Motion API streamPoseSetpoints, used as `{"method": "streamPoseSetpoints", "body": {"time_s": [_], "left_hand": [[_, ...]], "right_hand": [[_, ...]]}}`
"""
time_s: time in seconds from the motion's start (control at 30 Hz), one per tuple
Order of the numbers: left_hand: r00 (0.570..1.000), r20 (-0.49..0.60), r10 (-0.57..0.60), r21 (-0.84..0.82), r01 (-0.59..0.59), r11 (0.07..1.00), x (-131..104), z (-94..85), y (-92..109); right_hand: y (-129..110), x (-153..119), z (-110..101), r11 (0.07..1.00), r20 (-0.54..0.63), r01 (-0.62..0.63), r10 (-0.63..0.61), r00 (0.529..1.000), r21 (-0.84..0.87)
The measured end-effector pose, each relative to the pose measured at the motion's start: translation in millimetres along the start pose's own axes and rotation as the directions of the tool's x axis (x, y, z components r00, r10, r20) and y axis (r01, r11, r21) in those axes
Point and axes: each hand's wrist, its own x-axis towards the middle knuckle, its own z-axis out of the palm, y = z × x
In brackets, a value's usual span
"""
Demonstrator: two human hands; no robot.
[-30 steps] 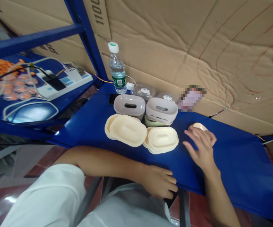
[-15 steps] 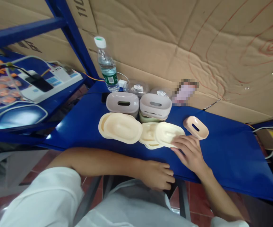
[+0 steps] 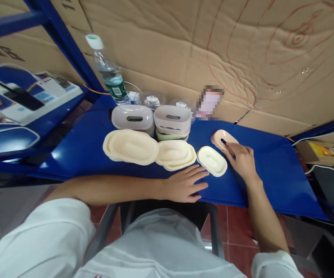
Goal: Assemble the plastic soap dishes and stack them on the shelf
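My right hand (image 3: pixel 243 160) grips the near right end of a peach oval soap dish (image 3: pixel 219 136) with a slot in its middle; the fingers hide part of it. A single cream oval tray (image 3: pixel 212 161) lies flat on the blue table, left of that hand. My left hand (image 3: pixel 186 184) rests by the table's front edge with fingers spread and nothing in them. Its fingertips are close to the single tray. Behind it are a pile of smaller cream trays (image 3: pixel 174 152) and a pile of larger cream trays (image 3: pixel 132 146).
Two stacks of grey-lilac slotted dishes, one at left (image 3: pixel 132 117) and one at right (image 3: pixel 172 119), stand behind the trays. A water bottle (image 3: pixel 110 77), clear plastic containers (image 3: pixel 152 101) and a blurred-out patch (image 3: pixel 210 102) are at the back. A power strip (image 3: pixel 49 98) lies left.
My right hand has set a cream tray apart from the smaller pile, let it go and moved right to the peach soap dish. My left hand has spread its fingers. The view has shifted.
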Motion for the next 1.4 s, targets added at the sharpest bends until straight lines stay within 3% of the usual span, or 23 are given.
{"method": "streamPoseSetpoints", "body": {"time_s": [0.1, 0.2, 0.37, 0.47, 0.63, 0.8, 0.83, 0.9, 0.97, 1.0, 1.07, 1.2, 1.3, 1.4], "left_hand": [[0.999, 0.014, 0.031, -0.010, -0.031, 0.999, 0.1, 1.6, 0.2], [0.998, 0.004, 0.069, -0.008, -0.069, 0.998, -2.0, 2.0, 1.5], [0.990, 0.049, 0.135, 0.007, -0.136, 0.991, -3.7, 2.2, 2.9], [0.996, 0.015, 0.093, 0.001, -0.093, 0.996, -4.6, -0.8, 2.7], [0.996, -0.046, 0.073, 0.005, -0.073, 0.997, -9.7, -0.4, 5.4], [0.999, 0.009, 0.046, 0.043, -0.046, 0.998, -12.4, 5.2, 8.1], [0.999, 0.022, 0.027, 0.042, -0.028, 0.999, -12.3, 5.3, 7.8], [0.999, 0.046, 0.000, 0.033, -0.001, 0.999, -11.8, 4.2, 6.5], [0.998, 0.063, 0.005, 0.028, -0.006, 1.000, -10.8, 1.8, 5.2], [0.997, 0.070, 0.016, 0.030, -0.018, 0.999, -10.1, 0.3, 4.8], [0.996, 0.079, 0.037, 0.036, -0.040, 0.999, -8.5, -2.7, 4.3], [0.995, 0.066, 0.074, 0.039, -0.076, 0.996, -6.6, -5.8, 3.5], [0.994, 0.060, 0.087, 0.045, -0.089, 0.995, -7.8, -4.9, 2.1], [0.995, 0.063, 0.080, 0.055, -0.083, 0.995, -10.0, -4.1, 1.2]], "right_hand": [[-9.1, -13.1, -5.2, 1.000, -0.052, -0.016, 0.015, 0.999, -0.017], [-42.1, -47.2, -11.9, 1.000, -0.110, 0.013, -0.016, 0.994, -0.027], [-90.0, -70.9, -5.2, 0.995, 0.001, 0.104, -0.104, 0.995, -0.005], [-91.5, -65.9, 2.7, 0.991, 0.066, 0.121, -0.124, 0.990, 0.049], [-79.8, -71.3, 5.0, 0.990, 0.077, 0.122, -0.128, 0.989, 0.072], [-64.0, -80.8, -16.1, 0.958, 0.203, 0.119, -0.175, 0.963, 0.261], [-59.8, -75.5, -23.6, 0.952, 0.178, 0.101, -0.157, 0.972, 0.289], [-52.9, -51.5, -37.6, 0.946, 0.017, 0.055, -0.064, 0.998, 0.319], [-51.0, -9.5, -44.8, 0.942, -0.141, 0.047, 0.000, 0.990, 0.331], [-52.7, 16.7, -44.2, 0.939, -0.164, 0.084, -0.030, 0.986, 0.334], [-61.1, 73.5, -34.1, 0.922, -0.097, 0.207, -0.185, 0.978, 0.327], [-85.7, 169.5, 5.8, 0.883, 0.082, 0.397, -0.428, 0.900, 0.251], [-97.2, 204.8, 28.2, 0.895, 0.181, 0.435, -0.446, 0.876, 0.101], [-97.3, 214.4, 35.6, 0.897, 0.165, 0.440, -0.441, 0.882, 0.041]]}}
